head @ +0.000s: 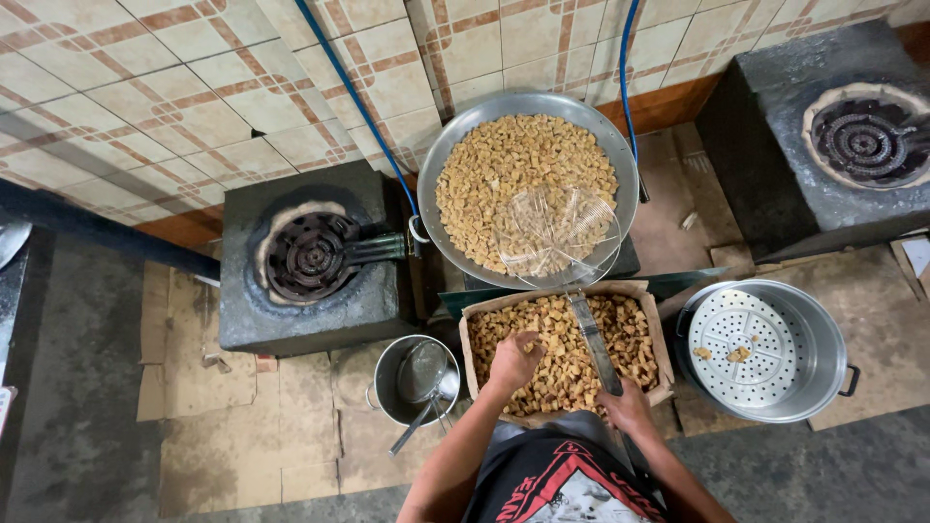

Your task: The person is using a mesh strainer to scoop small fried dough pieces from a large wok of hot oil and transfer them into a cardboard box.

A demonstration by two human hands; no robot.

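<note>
closest in is a dark shirt with a red and white print, and both forearms reach out from it over a cardboard box full of browned fried cubes. left hand sits down among the cubes near the box's left side, fingers curled around a small clutch of them, so it is closed on pieces rather than spread. right hand is wrapped around the grip of a long-handled wire skimmer, whose handle crosses the box and whose basket rests over the near rim of a big steel wok heaped with paler cubes.

to my eye the work is at the sorting or shifting stage, between wok and box, with the skimmer parked. lifting the skimmer would call for a firm grip, since the long handle puts the basket far out, and the left hand lies just beside that handle.

around them: a grimy burner to the left of the wok, another burner far right, two blue hoses running up the tiled wall. a small steel pot with a ladle stands left of the box, and a steel steamer pot with a perforated tray holding a few cubes stands right. flattened cardboard covers the floor. both pots crowd the box closely.
</note>
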